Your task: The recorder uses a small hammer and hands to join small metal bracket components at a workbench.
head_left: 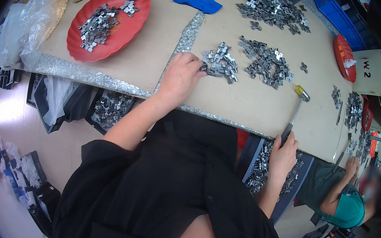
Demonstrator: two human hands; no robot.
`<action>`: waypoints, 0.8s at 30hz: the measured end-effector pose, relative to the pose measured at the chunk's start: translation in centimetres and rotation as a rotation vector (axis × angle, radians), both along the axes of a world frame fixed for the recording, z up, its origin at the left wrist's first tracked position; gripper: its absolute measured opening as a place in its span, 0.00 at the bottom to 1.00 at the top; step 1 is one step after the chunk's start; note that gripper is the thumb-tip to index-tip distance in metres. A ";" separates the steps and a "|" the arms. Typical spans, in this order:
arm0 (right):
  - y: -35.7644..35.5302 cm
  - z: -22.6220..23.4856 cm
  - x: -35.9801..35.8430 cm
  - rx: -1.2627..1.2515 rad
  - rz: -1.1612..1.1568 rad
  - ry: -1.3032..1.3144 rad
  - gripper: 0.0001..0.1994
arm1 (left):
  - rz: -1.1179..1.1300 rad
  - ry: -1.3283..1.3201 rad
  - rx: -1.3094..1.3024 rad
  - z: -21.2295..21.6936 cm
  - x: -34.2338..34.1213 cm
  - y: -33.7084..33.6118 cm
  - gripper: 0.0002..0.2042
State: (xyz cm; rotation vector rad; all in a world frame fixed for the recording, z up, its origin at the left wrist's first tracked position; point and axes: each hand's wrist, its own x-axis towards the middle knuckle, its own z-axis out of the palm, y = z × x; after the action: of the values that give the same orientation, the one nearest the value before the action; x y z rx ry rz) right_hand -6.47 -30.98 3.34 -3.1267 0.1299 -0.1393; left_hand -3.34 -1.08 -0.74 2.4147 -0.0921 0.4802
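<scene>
Left hand [181, 78]: thumb and fingers bent, tips at the left margin of a small cluster of metal pieces [222, 65]. A dark piece shows at the tips—cannot tell whether it is pinched or only touched. The cluster lies on the tabletop [244, 101], directly right of these fingers; its spread is ragged, without one clear long axis.

Right hand [284, 158]: fingers wrapped around the dark grip of a hammer [296, 111], near the front edge. The shaft points away from the body, leaning slightly right; the yellow head is at the far end. Whether the head rests or hovers cannot be told.

The left hand is much the nearer to the cluster; the hammer head stands well apart, to its right. Bare board lies between cluster and shaft—a larger cluster [259, 69] bounds it on the far side, speckled edging [221, 119] on the near side.
</scene>
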 end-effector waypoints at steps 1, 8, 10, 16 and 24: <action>0.3 0.2 0.1 0.013 -0.010 -0.026 0.17 | -0.009 -0.002 -0.004 0.1 -0.1 0.0 0.12; 4.5 -0.6 4.2 0.550 0.277 -0.154 0.09 | 0.134 0.043 -0.224 1.2 -0.8 -0.1 0.10; 5.9 -1.6 6.4 0.622 0.374 -0.137 0.07 | 0.229 0.194 -0.376 1.9 -1.0 -0.3 0.09; 10.1 -2.5 9.5 0.548 0.414 -0.113 0.09 | -0.128 0.311 -0.963 1.9 -1.1 -1.2 0.09; 8.1 -0.9 8.4 0.429 0.380 0.027 0.13 | -0.276 0.665 -1.336 1.7 -1.4 -3.1 0.10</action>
State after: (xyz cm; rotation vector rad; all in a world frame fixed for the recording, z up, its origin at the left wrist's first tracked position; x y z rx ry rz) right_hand 1.96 -22.84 2.41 -2.6633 -0.3808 -0.0539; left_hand -4.78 -4.15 0.96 1.1019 0.1490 -0.3511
